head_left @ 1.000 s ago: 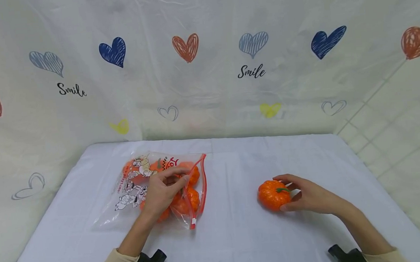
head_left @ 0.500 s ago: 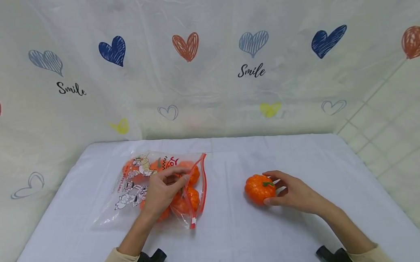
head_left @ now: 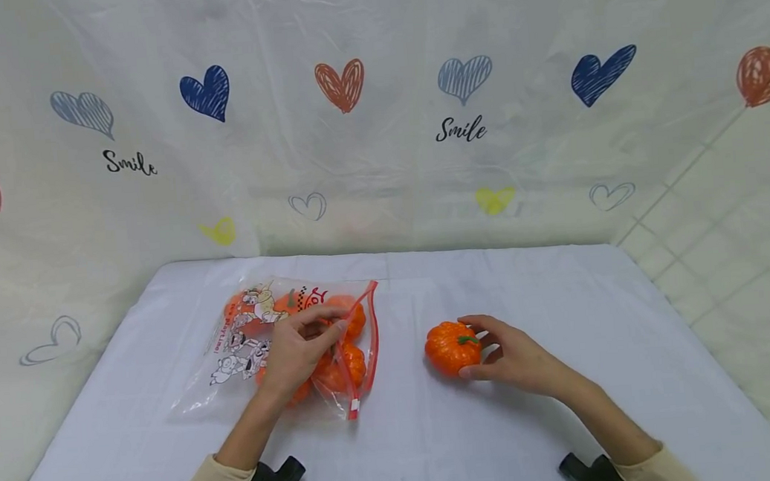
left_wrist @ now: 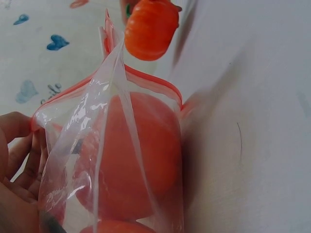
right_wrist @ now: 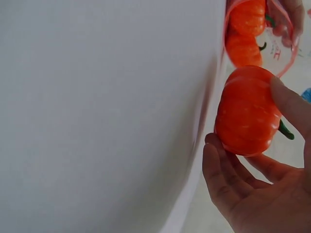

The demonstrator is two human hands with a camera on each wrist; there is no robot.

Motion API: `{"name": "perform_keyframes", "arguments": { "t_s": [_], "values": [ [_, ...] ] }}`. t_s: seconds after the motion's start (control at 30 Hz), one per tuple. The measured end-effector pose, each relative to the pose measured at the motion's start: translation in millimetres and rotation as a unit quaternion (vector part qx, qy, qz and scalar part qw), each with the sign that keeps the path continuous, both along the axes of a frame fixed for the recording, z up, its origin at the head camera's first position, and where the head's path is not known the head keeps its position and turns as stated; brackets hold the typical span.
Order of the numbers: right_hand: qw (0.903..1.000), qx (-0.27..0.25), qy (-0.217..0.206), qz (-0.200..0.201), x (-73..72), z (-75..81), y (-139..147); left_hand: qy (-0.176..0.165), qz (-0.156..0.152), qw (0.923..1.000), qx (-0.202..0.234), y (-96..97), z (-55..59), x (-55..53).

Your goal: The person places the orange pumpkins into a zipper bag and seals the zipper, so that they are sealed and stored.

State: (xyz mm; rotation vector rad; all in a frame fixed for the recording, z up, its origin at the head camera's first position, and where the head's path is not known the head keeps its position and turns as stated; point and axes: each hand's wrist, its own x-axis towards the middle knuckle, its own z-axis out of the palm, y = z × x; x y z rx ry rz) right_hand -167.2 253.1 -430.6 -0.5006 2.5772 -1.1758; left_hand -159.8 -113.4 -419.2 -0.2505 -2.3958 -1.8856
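Observation:
My right hand [head_left: 517, 354] grips a small orange pumpkin [head_left: 453, 347] with a green stem, thumb on one side and fingers on the other. It is to the right of a clear zip bag [head_left: 197, 391] with a red zip edge and printed cartoon figures. Several orange pumpkins [right_wrist: 245, 19] lie inside the bag. My left hand [head_left: 299, 351] pinches the upper edge of the bag's mouth, which gapes toward the right. In the left wrist view, the held pumpkin [left_wrist: 150, 29] appears just beyond the bag's red rim [left_wrist: 155, 83].
A white cloth covers the table [head_left: 631, 313]. Behind it hangs a pale curtain [head_left: 393, 158] printed with hearts and the word "Smile". Black straps [head_left: 276, 479] sit at both wrists.
My right hand has carried the pumpkin leftward, closer to the bag's mouth. The left hand and the bag have stayed in place.

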Motion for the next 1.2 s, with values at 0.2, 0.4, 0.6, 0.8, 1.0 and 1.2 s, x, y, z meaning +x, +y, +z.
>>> {"name": "perform_keyframes", "arguments": {
  "t_s": [0.2, 0.4, 0.6, 0.8, 1.0, 1.2],
  "values": [
    [0.9999, -0.013, 0.003, 0.002, 3.6, -0.9, -11.2, 0.0, 0.001, 1.0, -0.003, 0.6, 0.6, -0.4],
    [0.9996, -0.023, -0.002, 0.015, 5.8, 0.1, -24.3, -0.005, 0.007, 0.9999, -0.007, 1.5, 2.5, 1.3],
    [0.9992, -0.03, -0.006, 0.024, 6.7, 1.8, -35.8, -0.005, 0.008, 0.9999, -0.007, 1.7, 2.2, 1.1],
    [0.9991, -0.025, -0.007, 0.033, 5.5, 3.3, -44.9, 0.0, 0.005, 1.0, -0.007, 1.4, 0.4, -0.2],
    [0.9981, -0.032, 0.002, 0.052, 4.5, 2.1, -56.6, -0.006, 0.01, 0.9999, -0.011, 1.4, -1.5, -0.3],
    [0.9975, -0.037, 0.004, 0.06, 5.8, -0.4, -68.2, -0.004, 0.004, 0.9999, -0.01, 1.6, -1.4, -0.7]
  ]
}}
